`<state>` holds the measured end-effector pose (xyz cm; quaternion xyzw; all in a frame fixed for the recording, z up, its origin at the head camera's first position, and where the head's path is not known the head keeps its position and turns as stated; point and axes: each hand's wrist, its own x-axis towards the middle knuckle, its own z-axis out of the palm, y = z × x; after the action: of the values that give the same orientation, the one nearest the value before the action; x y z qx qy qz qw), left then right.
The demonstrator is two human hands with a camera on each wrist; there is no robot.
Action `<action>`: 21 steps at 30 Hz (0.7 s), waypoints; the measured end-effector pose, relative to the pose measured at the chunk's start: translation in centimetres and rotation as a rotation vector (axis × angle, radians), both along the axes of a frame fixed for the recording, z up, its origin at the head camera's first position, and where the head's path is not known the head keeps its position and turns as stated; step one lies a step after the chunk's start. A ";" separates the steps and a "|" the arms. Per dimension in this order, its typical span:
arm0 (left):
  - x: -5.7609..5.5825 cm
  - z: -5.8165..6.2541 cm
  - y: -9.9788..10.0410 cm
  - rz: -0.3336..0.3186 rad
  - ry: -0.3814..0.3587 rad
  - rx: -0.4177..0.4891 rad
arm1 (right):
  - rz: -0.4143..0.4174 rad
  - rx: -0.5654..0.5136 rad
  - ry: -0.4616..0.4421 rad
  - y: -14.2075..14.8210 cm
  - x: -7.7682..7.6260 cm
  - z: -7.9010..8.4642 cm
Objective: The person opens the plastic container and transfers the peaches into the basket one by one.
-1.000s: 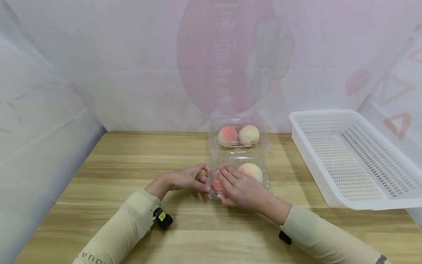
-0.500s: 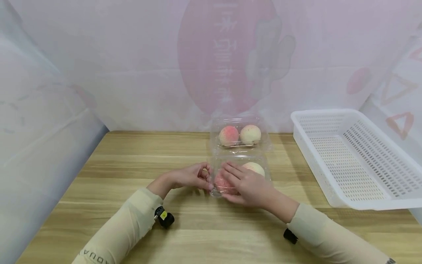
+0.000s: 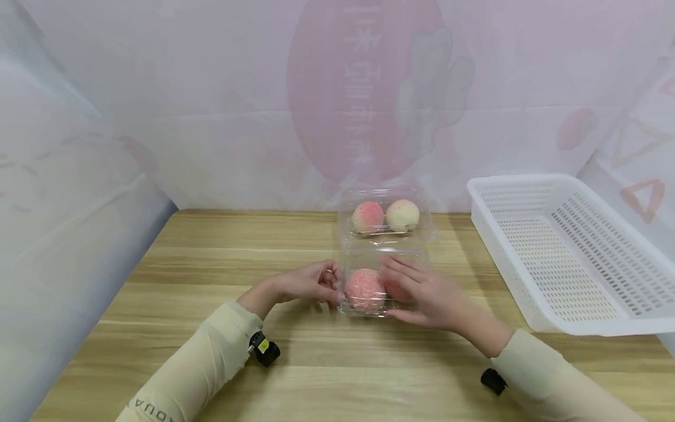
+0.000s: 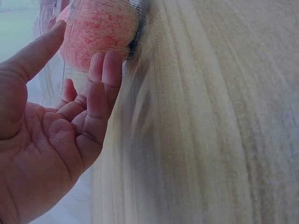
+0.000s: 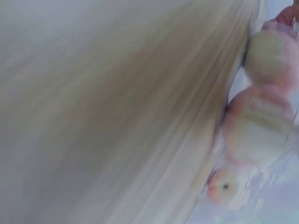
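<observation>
Wooden tabletop (image 3: 337, 369): left hand (image 3: 310, 283) touches container (image 3: 364, 258), grip unclear; straight-fingered right hand (image 3: 429, 299) covers 1 peach (image 3: 399, 293).

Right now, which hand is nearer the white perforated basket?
Right. The right hand is over the near clear container, left of the perforated basket; the left hand, farther, is at that container's left edge.

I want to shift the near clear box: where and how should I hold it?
The near clear box is probably best held low by its left and right side walls, left hand and right hand each coming from its own side. It looks wider than deep, the far clear box sits just beyond it, and pressing from above could squash the peaches inside.
</observation>
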<state>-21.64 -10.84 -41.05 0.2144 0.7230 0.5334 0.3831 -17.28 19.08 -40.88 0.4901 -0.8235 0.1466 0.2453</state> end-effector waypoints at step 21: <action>0.0 0.3 0.3 0.007 0.034 -0.054 | -0.054 0.014 -0.052 3.3 0.0 -0.9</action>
<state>-21.67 -10.58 -40.74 0.2105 0.7444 0.5114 0.3743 -17.30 22.38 -41.75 0.4655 -0.8436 0.1469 0.2241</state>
